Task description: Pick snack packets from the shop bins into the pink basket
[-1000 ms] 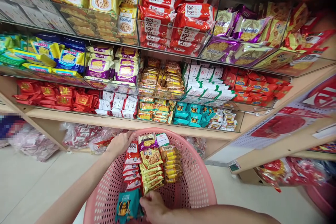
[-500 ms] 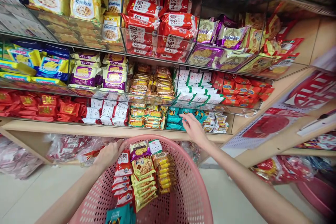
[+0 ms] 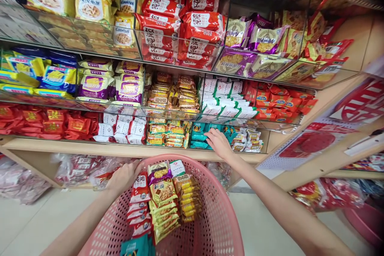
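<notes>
My left hand [image 3: 125, 175] is closed over the rim of a pink perforated plastic basket [image 3: 220, 204]. Inside the basket lie rows of snack packets: red-and-white packets [image 3: 140, 192], yellow packets [image 3: 164, 204], gold-brown packets [image 3: 188, 196], a purple one [image 3: 159, 171], a white-and-green one [image 3: 177, 168] and teal packets [image 3: 136, 246] at the near end. My right hand [image 3: 218, 142] reaches into the bottom shelf row, at the teal packets [image 3: 198, 132] there. Its fingers are bent and reach the packets' front; I cannot tell whether they grip one.
Glass-fronted shelves [image 3: 180, 60] hold several kinds of packets, with red milk biscuits [image 3: 202, 22] and yellow cookies [image 3: 93, 4] on top. White-and-gold packets [image 3: 252, 142] sit right of the teal ones. Bagged goods [image 3: 81, 170] lie beneath the shelf ledge [image 3: 75, 147]. A pink tub [image 3: 364, 220] stands at right.
My right hand's fingers have lowered and bent toward the teal packets. My left hand stays on the basket rim, and the packets in the basket look unchanged.
</notes>
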Available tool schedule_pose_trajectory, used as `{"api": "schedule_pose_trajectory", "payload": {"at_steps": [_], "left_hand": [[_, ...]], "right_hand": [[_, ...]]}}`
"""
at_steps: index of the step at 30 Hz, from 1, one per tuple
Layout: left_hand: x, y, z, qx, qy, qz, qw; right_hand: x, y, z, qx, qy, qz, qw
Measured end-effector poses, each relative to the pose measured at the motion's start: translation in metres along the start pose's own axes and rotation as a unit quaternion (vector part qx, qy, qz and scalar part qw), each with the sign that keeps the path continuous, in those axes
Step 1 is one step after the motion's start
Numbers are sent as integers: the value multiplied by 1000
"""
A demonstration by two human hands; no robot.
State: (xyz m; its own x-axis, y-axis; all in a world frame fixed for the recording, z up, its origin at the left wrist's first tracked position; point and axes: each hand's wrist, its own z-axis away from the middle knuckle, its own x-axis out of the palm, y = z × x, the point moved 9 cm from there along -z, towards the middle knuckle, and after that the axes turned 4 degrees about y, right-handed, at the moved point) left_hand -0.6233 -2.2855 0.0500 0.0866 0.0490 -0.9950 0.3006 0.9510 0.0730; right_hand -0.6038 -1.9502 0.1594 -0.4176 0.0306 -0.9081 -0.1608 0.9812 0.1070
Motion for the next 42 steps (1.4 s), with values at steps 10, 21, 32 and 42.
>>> {"api": "schedule_pose_trajectory", "payload": {"at_steps": [10,21,32,42], "left_hand": [[-4,2,1,-5,2,22,1000],[-6,2,2,-12,8,40,999],[-9,5,3,-8,7,47,999],[-13,10,8,-8,4,11,1000]], "right_hand": [[0,1,-1,-11,-11,54,998],[-7,6,-14,30,19,27,999],[-83,-23,8,4,35,-58,998],[-96,-162,66,-100,-194,-333,917]]}}
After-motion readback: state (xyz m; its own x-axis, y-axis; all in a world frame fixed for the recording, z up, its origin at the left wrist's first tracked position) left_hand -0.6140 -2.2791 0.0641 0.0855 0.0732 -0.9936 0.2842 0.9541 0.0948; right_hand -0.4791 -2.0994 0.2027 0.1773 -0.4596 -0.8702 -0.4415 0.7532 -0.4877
